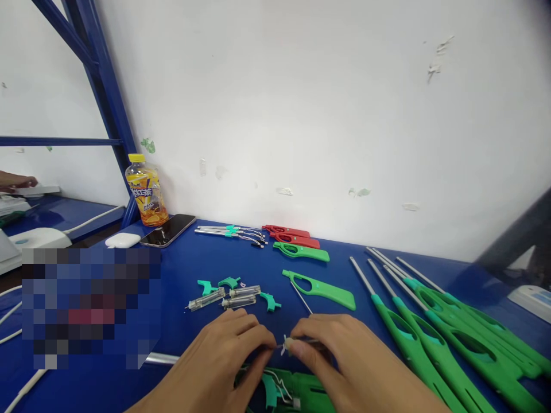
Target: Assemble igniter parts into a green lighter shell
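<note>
Green shell (310,385) closest to me, lying open at the near edge with a turquoise trigger (270,391) and some white wire (283,381) showing inside, so I'd call that one part-built: guts partly in, not closed up yet. Just above it both hands meet, backs up, wrists coming in from the near left and near right, fingers curled inward. Right hand (336,347) is pinching a small pale piece (288,345) between thumb and forefinger. Left hand (228,353) has its thumb and forefinger bent in close beside that piece, but I honestly can't tell if they're gripping anything. A metal tube (162,358) pokes out left of the left forearm, and a thin rod (301,298) slants away past the right hand.

Off to the right there's a fan of green handles with long metal tubes (402,341) fitted; those look finished to me. Further out are the loose bits: clear cylinders (207,299), turquoise triggers (270,302) and a bare green handle (322,291). Farther still on the blue table (185,264), another green handle (307,252), two red handles (297,241) and a bunch of wired tubes (215,230) sit separate, so plenty looks unassembled. Far left: phone (169,230) and drink bottle (148,198).
</note>
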Demonstrator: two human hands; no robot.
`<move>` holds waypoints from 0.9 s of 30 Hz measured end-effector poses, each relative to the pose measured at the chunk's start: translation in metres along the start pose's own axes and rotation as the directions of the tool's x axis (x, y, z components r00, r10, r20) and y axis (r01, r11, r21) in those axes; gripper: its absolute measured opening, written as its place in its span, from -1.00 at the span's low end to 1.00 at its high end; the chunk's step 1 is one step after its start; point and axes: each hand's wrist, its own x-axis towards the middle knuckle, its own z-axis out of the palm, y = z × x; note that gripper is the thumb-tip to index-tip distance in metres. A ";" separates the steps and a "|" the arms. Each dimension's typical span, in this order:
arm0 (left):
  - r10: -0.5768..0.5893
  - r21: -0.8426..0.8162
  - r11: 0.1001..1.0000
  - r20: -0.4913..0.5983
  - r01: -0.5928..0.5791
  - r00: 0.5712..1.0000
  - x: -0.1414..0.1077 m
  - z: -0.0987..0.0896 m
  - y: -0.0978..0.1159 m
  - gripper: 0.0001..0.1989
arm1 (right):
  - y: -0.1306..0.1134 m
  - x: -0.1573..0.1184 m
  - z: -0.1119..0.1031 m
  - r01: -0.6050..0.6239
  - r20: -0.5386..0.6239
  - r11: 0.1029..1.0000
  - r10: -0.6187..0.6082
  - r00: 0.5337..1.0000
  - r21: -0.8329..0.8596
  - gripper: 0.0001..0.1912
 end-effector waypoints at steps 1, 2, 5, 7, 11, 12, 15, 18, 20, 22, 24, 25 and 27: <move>0.003 0.001 1.000 -0.002 -0.003 1.000 0.000 0.000 0.000 -0.77 | 0.001 0.000 0.000 0.000 0.000 1.000 0.000 1.000 -0.006 -0.64; 0.004 0.001 1.000 -0.006 -0.004 1.000 0.000 0.000 0.000 -0.76 | 0.001 -0.001 0.001 -0.002 -0.003 1.000 0.002 1.000 -0.010 -0.64; -0.001 0.002 1.000 -0.009 0.001 1.000 0.001 0.000 0.001 -0.77 | 0.003 -0.002 0.002 -0.011 -0.010 1.000 0.011 1.000 0.003 -0.63; 0.003 0.001 1.000 -0.011 -0.003 1.000 0.001 0.001 0.001 -0.78 | 0.004 -0.003 0.002 -0.026 -0.004 0.999 0.026 1.000 0.021 -0.62; 0.033 -0.005 0.999 -0.008 -0.033 0.999 0.001 0.002 -0.001 -0.81 | 0.003 -0.004 0.003 -0.061 0.018 0.997 0.060 0.998 0.048 -0.65; 0.042 -0.004 0.999 -0.009 -0.042 0.999 0.002 0.003 -0.001 -0.81 | 0.003 -0.004 0.003 -0.067 0.027 0.996 0.065 0.997 0.054 -0.65; 0.065 -0.001 0.998 -0.025 -0.065 0.998 0.002 0.004 -0.003 -0.80 | 0.001 -0.003 0.001 -0.074 0.035 0.996 0.072 0.997 0.054 -0.67; 0.080 -0.009 0.997 -0.034 -0.080 0.996 0.002 0.006 -0.005 -0.79 | -0.001 -0.001 -0.002 -0.059 0.047 0.997 0.056 0.997 0.044 -0.73; 0.088 -0.016 0.996 -0.039 -0.088 0.995 0.001 0.008 -0.006 -0.79 | -0.002 0.000 -0.003 -0.068 0.076 0.997 0.066 0.995 0.036 -0.79; 0.089 -0.020 0.996 -0.039 -0.090 0.995 0.000 0.009 -0.008 -0.79 | -0.002 0.002 -0.003 -0.085 0.104 0.996 0.082 0.991 0.024 -0.82; 0.088 -0.025 0.996 -0.035 -0.089 0.996 -0.002 0.010 -0.008 -0.78 | -0.001 0.002 -0.002 -0.085 0.118 0.996 0.082 0.990 0.018 -0.83; 0.089 -0.026 0.996 -0.033 -0.090 0.995 -0.002 0.010 -0.008 -0.78 | 0.000 0.002 -0.002 -0.077 0.117 0.997 0.074 0.990 0.020 -0.84; 0.090 -0.025 0.996 -0.028 -0.091 0.996 -0.001 0.009 -0.008 -0.77 | 0.000 0.002 -0.001 -0.074 0.113 0.997 0.071 0.991 0.022 -0.85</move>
